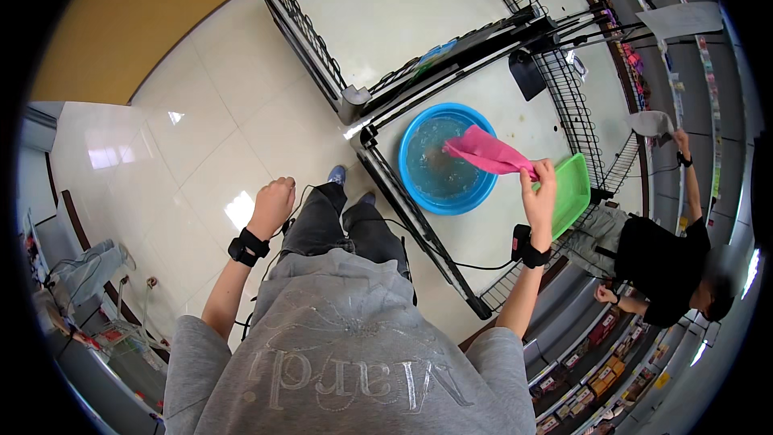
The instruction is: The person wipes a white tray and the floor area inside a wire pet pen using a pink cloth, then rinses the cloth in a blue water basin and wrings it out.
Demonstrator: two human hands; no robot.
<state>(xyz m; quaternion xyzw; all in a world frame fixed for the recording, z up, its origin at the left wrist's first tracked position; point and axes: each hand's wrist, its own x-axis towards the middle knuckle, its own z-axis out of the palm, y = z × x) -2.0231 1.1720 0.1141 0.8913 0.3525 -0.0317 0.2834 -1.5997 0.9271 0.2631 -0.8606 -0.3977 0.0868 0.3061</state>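
My right hand (538,190) pinches one end of a pink cloth (489,151). From there the cloth stretches left, and its far end lies over the water of a round blue plastic basin (406,184); whether that end touches the water, I cannot tell. The water looks cloudy, with some bubbles. Just beyond my right hand, partly behind it, is a green plastic tray (570,196). My left hand (275,205) hangs above the tiled floor, away from the basin, its fingers curled with nothing visible in them.
The basin stands on a white display table (447,248) with a black wire rail. A second table (386,6) adjoins it. A person in black (658,266) holds a grey cloth (651,123) across the table. A cable (477,266) runs from my right wrist. Stocked shelves (598,374) line the right.
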